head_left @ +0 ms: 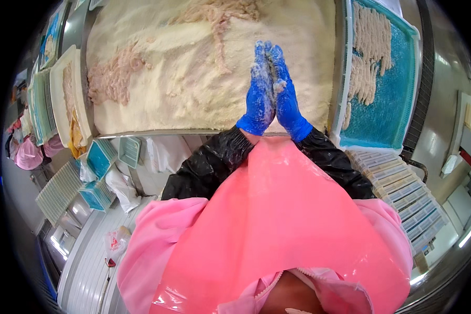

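Head view: hands (260, 97) pressed together above powder (183, 99); inner sides hidden, cannot tell if grasping.

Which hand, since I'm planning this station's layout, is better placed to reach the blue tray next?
Probably the right hand: it is nearer the blue tray, while the left hand is farther across. Both gloves meet palm to palm over the pale powder; whether anything is between them is hidden.

We get bright, whitish light, with soft shadows across the pale powder (188, 102) — and glare on the pink apron (287, 225). Toward the black fisheye rim, we see straight edges bow and detail soften; the middle looks fairly sharp.
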Demonstrator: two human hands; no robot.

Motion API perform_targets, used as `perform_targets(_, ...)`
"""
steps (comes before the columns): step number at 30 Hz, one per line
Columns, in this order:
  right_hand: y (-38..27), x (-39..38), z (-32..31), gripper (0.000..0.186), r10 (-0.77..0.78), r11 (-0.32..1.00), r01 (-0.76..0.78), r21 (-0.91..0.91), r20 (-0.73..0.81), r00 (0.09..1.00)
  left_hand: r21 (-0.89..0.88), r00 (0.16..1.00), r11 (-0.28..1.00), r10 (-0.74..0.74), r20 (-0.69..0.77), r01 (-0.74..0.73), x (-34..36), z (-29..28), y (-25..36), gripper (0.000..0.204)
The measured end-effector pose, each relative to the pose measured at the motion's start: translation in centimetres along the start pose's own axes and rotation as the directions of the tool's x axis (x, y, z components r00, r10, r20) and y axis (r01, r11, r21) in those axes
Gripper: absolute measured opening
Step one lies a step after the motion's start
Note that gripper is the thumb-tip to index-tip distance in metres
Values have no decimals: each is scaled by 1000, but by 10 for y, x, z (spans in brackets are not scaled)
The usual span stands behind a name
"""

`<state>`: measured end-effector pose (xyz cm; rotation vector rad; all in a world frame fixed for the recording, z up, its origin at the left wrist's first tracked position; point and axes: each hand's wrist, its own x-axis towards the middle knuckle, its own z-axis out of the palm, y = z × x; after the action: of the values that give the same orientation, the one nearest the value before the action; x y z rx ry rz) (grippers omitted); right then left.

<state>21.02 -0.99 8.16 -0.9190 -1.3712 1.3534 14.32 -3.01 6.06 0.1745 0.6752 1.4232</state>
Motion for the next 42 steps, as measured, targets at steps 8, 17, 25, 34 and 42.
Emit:
perform_targets(8,-30,-12,-31,69,53,926,-15,377,-90,994,385,998,922,58,-17,-47,-13,16,-30,49)
perform_targets(17,-54,-41,-132,48,217,949,-120,293,-325,921,519,976,849,-22,217,-97,18,100,-98,51)
perform_targets(25,16,-50,-317,66,42,998,-53,-20,-388,921,588,973,785,72,221,-192,20,119,-99,53)
perform_targets(34,34,-54,-325,56,70,991,-110,-77,-400,914,821,917,492,388,92,-290,10,1,-18,57)
perform_targets(42,14,-4,-150,51,-90,986,67,-154,-146,985,994,716,37,696,46,-99,35,-134,47,67)
